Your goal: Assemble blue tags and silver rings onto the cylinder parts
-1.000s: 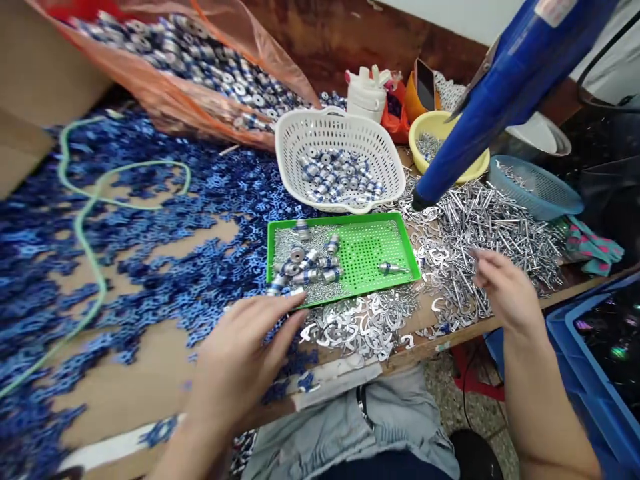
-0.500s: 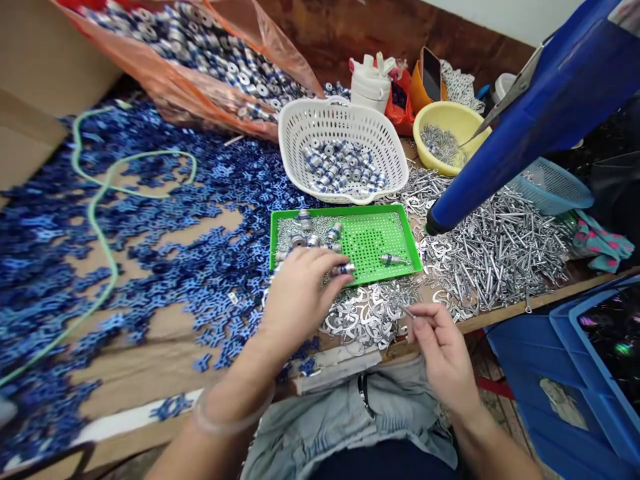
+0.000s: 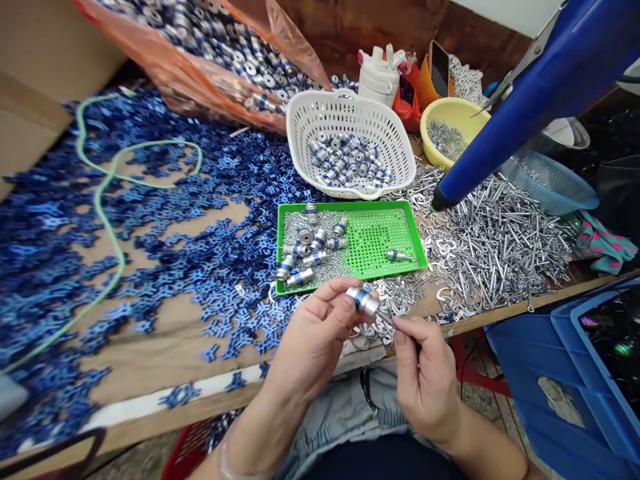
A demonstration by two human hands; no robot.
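My left hand (image 3: pixel 320 327) pinches a silver cylinder with a blue band (image 3: pixel 363 300), held just in front of the green tray. Beside it, my right hand (image 3: pixel 425 373) grips a thin metal pin (image 3: pixel 386 320) between thumb and fingers, its far end at the cylinder's end; whether it has entered cannot be told. The green tray (image 3: pixel 420 257) holds several similar banded cylinders (image 3: pixel 317 241) among tiny metal bits on its left side. On its right lies one cylinder with a pin sticking out (image 3: pixel 400 256).
Behind the tray stands a white basket (image 3: pixel 300 167) of banded cylinders. Blue Y-shaped pieces (image 3: pixel 200 247) cover the left of the table. Metal pins (image 3: pixel 505 247) are heaped at the right, under a slanting blue pole (image 3: pixel 510 120). A yellow bowl (image 3: pixel 435 150) is at the back.
My left hand has lifted a banded cylinder out of the green tray and brought it toward me. My right hand has moved left with the pin, up to the cylinder.
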